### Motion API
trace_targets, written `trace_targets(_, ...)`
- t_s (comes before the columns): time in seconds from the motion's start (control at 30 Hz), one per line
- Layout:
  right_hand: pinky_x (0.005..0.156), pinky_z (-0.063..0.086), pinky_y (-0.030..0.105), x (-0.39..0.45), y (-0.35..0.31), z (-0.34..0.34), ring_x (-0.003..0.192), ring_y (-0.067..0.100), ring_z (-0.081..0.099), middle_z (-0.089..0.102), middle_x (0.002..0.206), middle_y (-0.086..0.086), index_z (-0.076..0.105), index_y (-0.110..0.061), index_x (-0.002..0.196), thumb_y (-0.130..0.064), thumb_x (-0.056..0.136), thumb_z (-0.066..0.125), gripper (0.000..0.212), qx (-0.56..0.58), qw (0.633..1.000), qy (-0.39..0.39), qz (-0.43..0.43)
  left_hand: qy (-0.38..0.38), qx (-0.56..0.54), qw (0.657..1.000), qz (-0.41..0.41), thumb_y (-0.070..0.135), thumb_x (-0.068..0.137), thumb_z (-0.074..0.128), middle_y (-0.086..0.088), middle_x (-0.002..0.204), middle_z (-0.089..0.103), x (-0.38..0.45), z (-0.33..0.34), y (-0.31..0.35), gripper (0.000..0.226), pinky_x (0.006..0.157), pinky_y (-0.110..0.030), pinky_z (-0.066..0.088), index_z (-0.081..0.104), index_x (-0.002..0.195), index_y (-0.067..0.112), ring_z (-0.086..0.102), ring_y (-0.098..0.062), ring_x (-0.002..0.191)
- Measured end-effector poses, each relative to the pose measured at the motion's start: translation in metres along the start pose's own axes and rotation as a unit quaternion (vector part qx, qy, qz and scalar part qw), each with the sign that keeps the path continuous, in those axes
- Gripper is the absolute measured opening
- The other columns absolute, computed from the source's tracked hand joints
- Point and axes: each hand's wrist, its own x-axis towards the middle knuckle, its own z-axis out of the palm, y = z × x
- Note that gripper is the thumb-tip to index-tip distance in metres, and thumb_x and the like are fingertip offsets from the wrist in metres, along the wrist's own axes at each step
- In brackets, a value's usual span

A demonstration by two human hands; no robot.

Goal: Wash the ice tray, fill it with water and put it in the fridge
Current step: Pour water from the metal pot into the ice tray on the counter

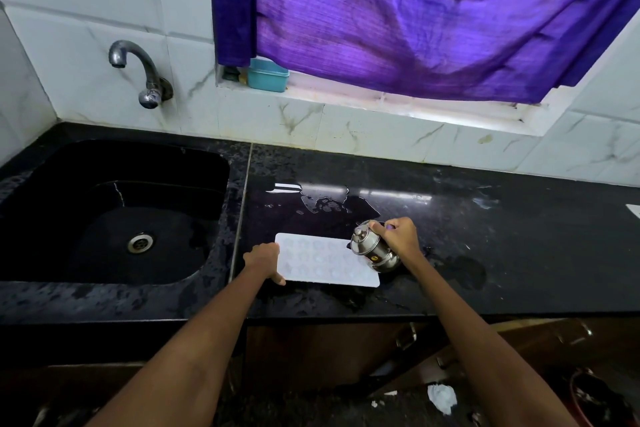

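A white ice tray (325, 260) lies flat on the black countertop (502, 253), just right of the sink. My left hand (265, 262) grips the tray's left edge, thumb at its near corner. My right hand (398, 236) holds a small steel pot (372, 248), tilted with its mouth over the tray's right end. No stream of water is plain to see. The fridge is out of view.
A black sink (114, 218) with a steel drain sits at the left, a wall tap (138, 69) above it. Water pools on the counter behind the tray. A teal box (268, 74) stands on the window sill under a purple curtain. Cabinet doors hang open below.
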Motion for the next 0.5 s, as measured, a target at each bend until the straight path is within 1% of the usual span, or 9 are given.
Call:
trace_targets(0.23, 0.048, 0.02, 0.026, -0.001, 0.006, 0.003, 0.043, 0.013, 0.021, 0.023, 0.041, -0.001, 0.025, -0.018, 0.039, -0.016, 0.077, 0.072, 0.06, 0.006, 1.0, 0.0, 0.013, 0.004, -0.002, 1.0, -0.001, 0.042, 0.068, 0.081, -0.008, 0.134, 0.048, -0.002, 0.0, 0.001, 0.081, 0.095, -0.044, 0.044, 0.039, 0.129, 0.01, 0.046, -0.029, 0.126)
trace_targets(0.37, 0.046, 0.02, 0.025, 0.0, 0.006, 0.001, 0.04, 0.008, 0.021, 0.021, 0.033, -0.012, 0.025, -0.019, 0.041, -0.015, 0.076, 0.074, 0.06, 0.082, 0.995, 0.01, 0.052, 0.004, -0.002, 1.0, 0.004, 0.042, 0.068, 0.081, -0.009, 0.133, 0.048, -0.002, -0.001, 0.001, 0.081, 0.095, -0.045, 0.044, 0.04, 0.129, 0.009, 0.046, -0.029, 0.126)
trace_targets(0.4, 0.045, 0.021, 0.024, 0.001, 0.005, -0.001, 0.037, 0.005, 0.02, 0.02, 0.031, -0.011, 0.024, -0.018, 0.042, -0.014, 0.076, 0.074, 0.06, 0.1, 0.993, 0.011, 0.055, 0.004, -0.001, 1.0, 0.004, 0.042, 0.068, 0.081, -0.009, 0.133, 0.048, -0.003, -0.001, 0.001, 0.081, 0.095, -0.045, 0.044, 0.04, 0.129, 0.009, 0.046, -0.029, 0.125)
trace_targets(0.5, 0.042, 0.021, 0.018, 0.005, -0.003, -0.003, 0.035, 0.005, 0.02, 0.02, 0.031, -0.012, 0.025, -0.018, 0.042, -0.012, 0.076, 0.073, 0.059, 0.119, 0.992, -0.001, 0.043, 0.002, 0.002, 1.0, 0.003, 0.043, 0.068, 0.081, -0.008, 0.134, 0.048, -0.003, -0.001, 0.001, 0.082, 0.096, -0.044, 0.045, 0.039, 0.131, 0.009, 0.047, -0.029, 0.126)
